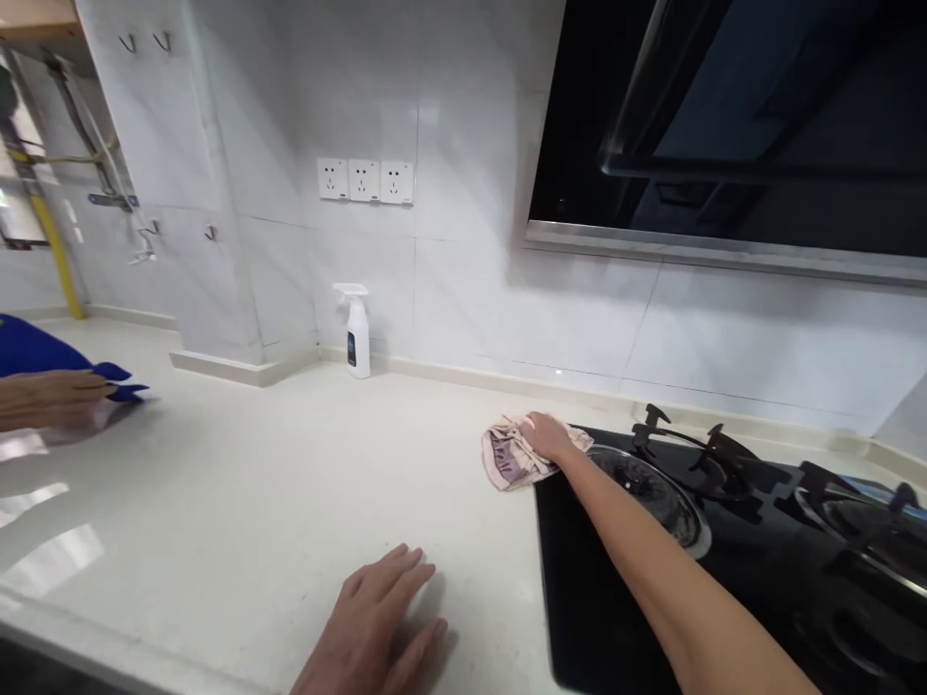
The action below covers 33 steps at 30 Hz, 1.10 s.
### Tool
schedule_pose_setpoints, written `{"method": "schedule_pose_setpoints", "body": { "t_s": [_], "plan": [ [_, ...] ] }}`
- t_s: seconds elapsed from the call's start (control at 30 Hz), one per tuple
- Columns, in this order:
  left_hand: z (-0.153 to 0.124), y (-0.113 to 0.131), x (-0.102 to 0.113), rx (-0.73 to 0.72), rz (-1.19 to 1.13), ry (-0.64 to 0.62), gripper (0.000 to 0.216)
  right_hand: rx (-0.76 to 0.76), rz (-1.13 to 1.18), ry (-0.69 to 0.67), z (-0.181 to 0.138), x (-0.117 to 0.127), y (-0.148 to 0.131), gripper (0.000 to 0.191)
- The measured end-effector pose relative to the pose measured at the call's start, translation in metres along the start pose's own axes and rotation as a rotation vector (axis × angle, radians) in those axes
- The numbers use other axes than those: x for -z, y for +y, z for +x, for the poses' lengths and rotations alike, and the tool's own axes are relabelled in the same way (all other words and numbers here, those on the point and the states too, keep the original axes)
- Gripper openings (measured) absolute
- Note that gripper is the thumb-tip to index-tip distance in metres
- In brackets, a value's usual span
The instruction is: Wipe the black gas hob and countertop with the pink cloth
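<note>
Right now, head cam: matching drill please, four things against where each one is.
Things:
1. rag
2. blue cloth
3. spray bottle
4. left hand

Places:
A. upright by the back wall, below the sockets
B. flat on the counter, near its front edge
C. under the right hand, at the stove corner
D. far left, at the other person's hand

Pairs: 1-C, 2-D, 3-A, 4-B
</note>
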<state>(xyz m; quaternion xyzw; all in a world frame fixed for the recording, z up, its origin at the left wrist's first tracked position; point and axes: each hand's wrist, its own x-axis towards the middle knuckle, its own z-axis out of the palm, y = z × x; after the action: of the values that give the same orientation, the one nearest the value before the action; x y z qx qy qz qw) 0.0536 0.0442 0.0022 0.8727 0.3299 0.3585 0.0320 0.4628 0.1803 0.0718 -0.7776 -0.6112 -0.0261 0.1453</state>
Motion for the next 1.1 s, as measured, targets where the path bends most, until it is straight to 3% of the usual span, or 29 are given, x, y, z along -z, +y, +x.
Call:
{"method": "schedule_pose_setpoints", "body": {
  "t_s": [0.1, 0.23, 0.37, 0.67, 0.8, 0.93, 1.1],
  "plan": [
    [0.0, -0.002, -0.004, 0.061, -0.03, -0.007, 0.044, -0.054, -0.002, -0.04, 0.005, 0.002, 0.001, 0.054],
    [0.006, -0.001, -0.005, 0.075, -0.049, -0.019, 0.042, -0.106, -0.015, -0.107, -0.015, 0.01, -0.013, 0.07],
    [0.016, 0.006, 0.005, 0.125, -0.043, -0.065, 0.043, -0.071, -0.016, -0.118, -0.054, 0.018, -0.033, 0.072],
    [0.032, 0.002, 0.014, 0.106, -0.016, -0.149, 0.044, 0.185, 0.075, -0.091, -0.166, 0.041, -0.063, 0.06],
    [0.036, -0.003, 0.012, 0.091, 0.002, -0.149, 0.048, 0.235, 0.13, -0.065, -0.225, 0.057, -0.047, 0.06],
    [0.04, -0.006, 0.013, 0.079, 0.024, -0.151, 0.05, 0.189, 0.154, -0.026, -0.276, 0.074, -0.009, 0.065],
    [0.044, -0.006, 0.017, 0.05, 0.019, -0.143, 0.048, 0.023, 0.053, 0.002, -0.298, 0.087, 0.043, 0.059]
  ]
}}
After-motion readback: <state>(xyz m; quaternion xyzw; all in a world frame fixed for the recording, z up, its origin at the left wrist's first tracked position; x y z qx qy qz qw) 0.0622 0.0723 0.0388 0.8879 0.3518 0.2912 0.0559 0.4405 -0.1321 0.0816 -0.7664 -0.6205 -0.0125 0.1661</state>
